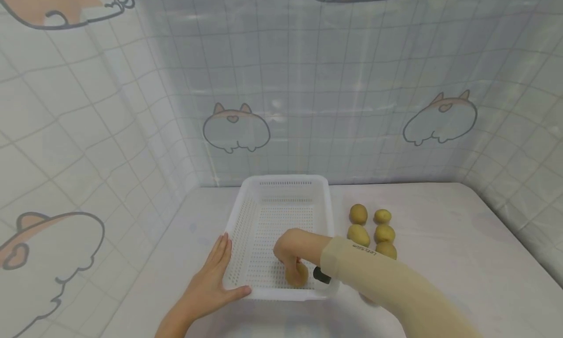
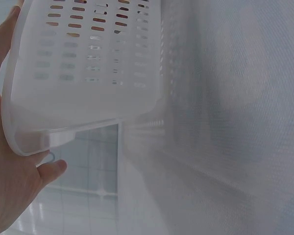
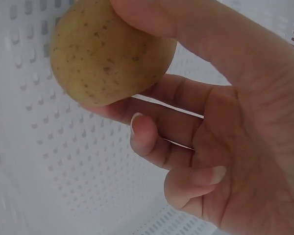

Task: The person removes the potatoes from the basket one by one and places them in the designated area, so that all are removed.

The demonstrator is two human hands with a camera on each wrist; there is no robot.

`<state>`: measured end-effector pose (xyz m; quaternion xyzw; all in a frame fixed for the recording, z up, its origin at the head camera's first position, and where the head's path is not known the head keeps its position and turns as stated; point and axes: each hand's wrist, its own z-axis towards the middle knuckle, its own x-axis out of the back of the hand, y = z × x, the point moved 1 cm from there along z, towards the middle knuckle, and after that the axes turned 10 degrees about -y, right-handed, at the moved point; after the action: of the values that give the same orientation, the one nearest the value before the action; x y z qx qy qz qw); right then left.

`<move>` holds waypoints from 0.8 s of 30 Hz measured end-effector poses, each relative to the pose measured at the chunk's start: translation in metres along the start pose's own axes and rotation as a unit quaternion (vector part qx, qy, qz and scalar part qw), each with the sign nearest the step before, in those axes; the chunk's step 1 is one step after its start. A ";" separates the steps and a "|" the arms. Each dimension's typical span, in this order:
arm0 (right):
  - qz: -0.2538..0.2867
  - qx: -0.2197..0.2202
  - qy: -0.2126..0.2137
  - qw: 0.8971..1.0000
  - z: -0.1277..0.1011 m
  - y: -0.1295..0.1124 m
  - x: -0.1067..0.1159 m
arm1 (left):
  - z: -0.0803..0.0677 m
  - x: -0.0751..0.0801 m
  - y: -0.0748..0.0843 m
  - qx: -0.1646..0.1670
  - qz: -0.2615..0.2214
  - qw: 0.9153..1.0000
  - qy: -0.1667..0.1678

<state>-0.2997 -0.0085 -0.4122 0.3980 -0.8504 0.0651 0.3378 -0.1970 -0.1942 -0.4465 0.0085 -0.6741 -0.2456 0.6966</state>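
A white perforated plastic basket (image 1: 281,294) stands on the table. Inside it, near the front wall, my right hand (image 1: 292,250) pinches a potato (image 3: 108,58) between thumb and fingers. The right wrist view shows this potato as yellow-brown with dark specks, held close over the basket's holed surface, while the other fingers curl loosely beside it. My left hand (image 1: 211,279) rests at the basket's near left corner, its fingers straight along the left rim and its thumb stretched over the front rim. In the left wrist view that hand (image 2: 12,181) lies against the rim.
To the right of the basket, several potatoes (image 1: 358,236) lie in two rough columns on the white table (image 1: 440,240). My right sleeve (image 1: 378,274) crosses in front and covers part of that area. A cloth wall (image 1: 334,98) with a grid and cartoon animals encloses the back and sides.
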 end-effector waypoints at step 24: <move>0.021 0.131 0.391 0.911 -0.052 0.032 0.034 | 0.000 0.001 0.001 0.002 -0.001 1.000 0.003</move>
<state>-0.3110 0.0113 -0.3459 0.3635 -0.6426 0.3329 0.5866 -0.1971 -0.1938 -0.4449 0.0115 -0.6721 -0.2451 0.6986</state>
